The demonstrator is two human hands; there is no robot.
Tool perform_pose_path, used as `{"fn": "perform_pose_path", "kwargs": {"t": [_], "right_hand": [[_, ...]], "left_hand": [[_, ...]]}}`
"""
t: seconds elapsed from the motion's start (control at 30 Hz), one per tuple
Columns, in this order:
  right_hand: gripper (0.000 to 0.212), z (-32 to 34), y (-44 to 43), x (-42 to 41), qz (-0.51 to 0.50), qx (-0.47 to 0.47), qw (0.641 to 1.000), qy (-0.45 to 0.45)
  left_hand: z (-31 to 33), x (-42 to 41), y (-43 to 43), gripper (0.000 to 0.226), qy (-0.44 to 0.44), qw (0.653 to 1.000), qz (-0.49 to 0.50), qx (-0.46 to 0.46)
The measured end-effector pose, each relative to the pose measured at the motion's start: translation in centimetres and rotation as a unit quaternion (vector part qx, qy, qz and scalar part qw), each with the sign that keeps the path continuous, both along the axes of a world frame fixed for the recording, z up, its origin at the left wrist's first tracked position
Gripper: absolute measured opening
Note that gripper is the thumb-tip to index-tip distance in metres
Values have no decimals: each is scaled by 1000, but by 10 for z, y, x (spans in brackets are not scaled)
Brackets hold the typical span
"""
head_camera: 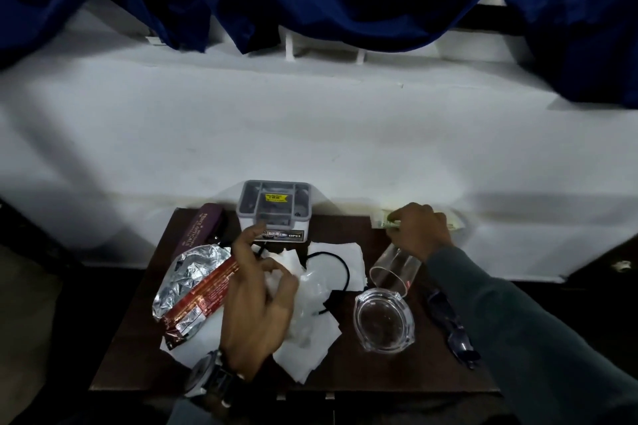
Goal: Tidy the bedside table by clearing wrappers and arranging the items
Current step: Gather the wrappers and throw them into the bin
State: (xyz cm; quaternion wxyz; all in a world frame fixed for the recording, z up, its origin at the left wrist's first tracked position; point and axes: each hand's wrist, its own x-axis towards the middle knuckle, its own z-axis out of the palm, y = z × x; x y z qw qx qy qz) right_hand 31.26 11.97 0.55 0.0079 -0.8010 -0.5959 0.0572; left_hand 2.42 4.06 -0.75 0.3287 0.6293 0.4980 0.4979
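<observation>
Foil wrapper (pixel 193 283) looks light and crinkly, so I'd pinch its edge with my left hand (pixel 255 307), fingers released now; right hand (pixel 419 233) fingers grasp folded paper (pixel 389 225).

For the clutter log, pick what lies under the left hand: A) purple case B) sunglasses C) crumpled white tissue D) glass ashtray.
C: the left hand sits over the crumpled white tissue in the middle of the table. The glass ashtray stands apart to its right, and the right hand pinches folded paper at the far edge.
</observation>
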Motion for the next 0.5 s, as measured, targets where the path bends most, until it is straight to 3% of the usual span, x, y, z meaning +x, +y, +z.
{"fn": "perform_pose_path", "kwargs": {"t": [0.17, 0.33, 0.4, 0.5], "right_hand": [[23, 9, -3, 0, 7, 126, 992, -15], [12, 46, -53, -33, 43, 344, 925, 158], [9, 51, -80, -63, 105, 332, 915, 202], [10, 45, -105, -105, 139, 209, 909, 333]], "left_hand": [[-3, 5, 11, 88, 15, 1000, 18, -7], [-8, 7, 19, 108, -36, 999, 21, -2], [-5, 9, 20, 118, -62, 998, 19, 2], [0, 12, 14, 129, -87, 996, -13, -15]]}}
